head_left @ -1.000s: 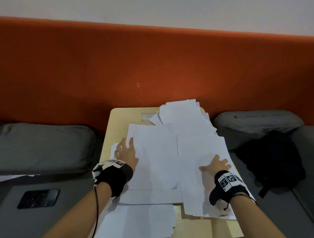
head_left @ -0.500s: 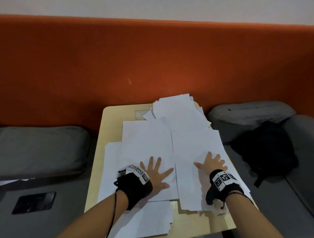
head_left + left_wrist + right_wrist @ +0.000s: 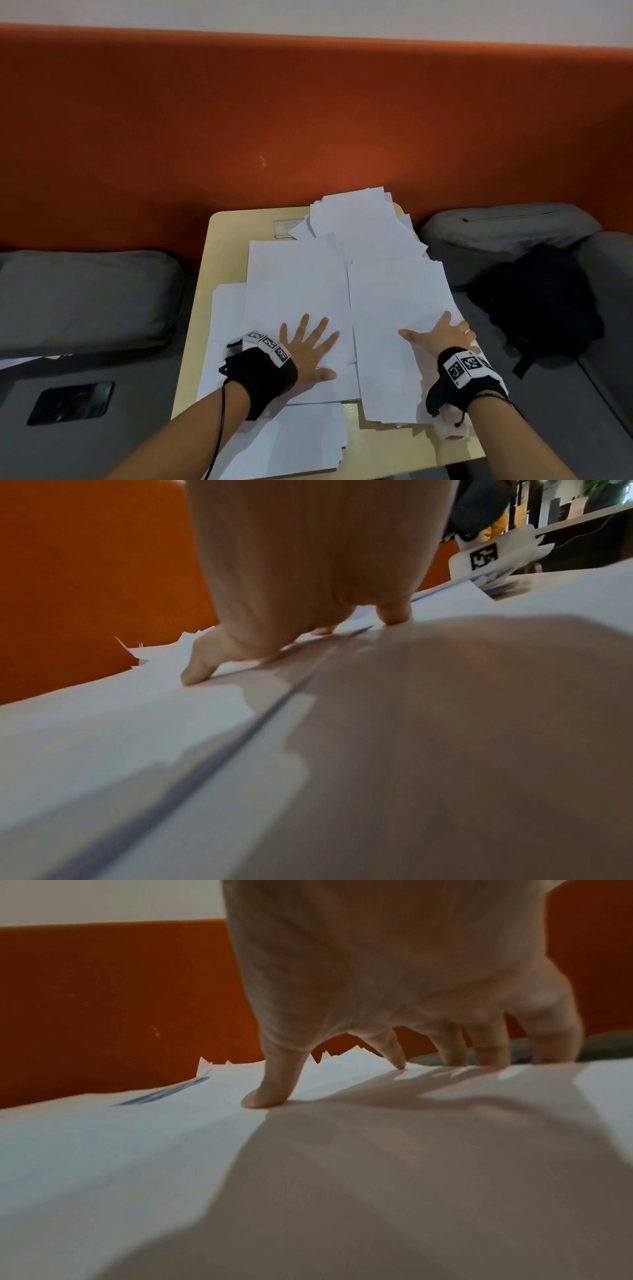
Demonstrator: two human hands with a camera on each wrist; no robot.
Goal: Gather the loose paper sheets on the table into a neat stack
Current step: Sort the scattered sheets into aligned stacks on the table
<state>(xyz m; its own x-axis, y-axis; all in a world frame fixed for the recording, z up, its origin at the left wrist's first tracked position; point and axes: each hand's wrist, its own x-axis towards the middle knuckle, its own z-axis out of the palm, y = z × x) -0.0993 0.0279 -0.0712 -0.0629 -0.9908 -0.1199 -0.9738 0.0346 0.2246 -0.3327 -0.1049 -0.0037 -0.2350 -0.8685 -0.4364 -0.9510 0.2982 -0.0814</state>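
Loose white paper sheets point(image 3: 294, 281) lie spread over a small beige table point(image 3: 222, 246), overlapping in several layers. A rough pile of sheets point(image 3: 363, 222) sits at the table's far end. My left hand point(image 3: 308, 346) lies flat with fingers spread on the middle sheets point(image 3: 103, 723). My right hand point(image 3: 442, 334) presses flat on the right-hand sheets point(image 3: 397, 308), near their right edge. In the right wrist view the fingers point(image 3: 397, 1053) touch the paper point(image 3: 137, 1137) with straight tips. More sheets point(image 3: 287, 442) hang over the near edge.
An orange padded wall point(image 3: 308, 120) rises behind the table. Grey cushions point(image 3: 78, 298) flank it on the left and a grey cushion point(image 3: 507, 229) on the right. A black bag point(image 3: 537, 301) rests beside the table's right edge. A dark phone point(image 3: 70, 402) lies at lower left.
My left hand has moved from the sheets' left edge to the middle and spread flat. The right hand has shifted slightly toward the right edge of its sheets.
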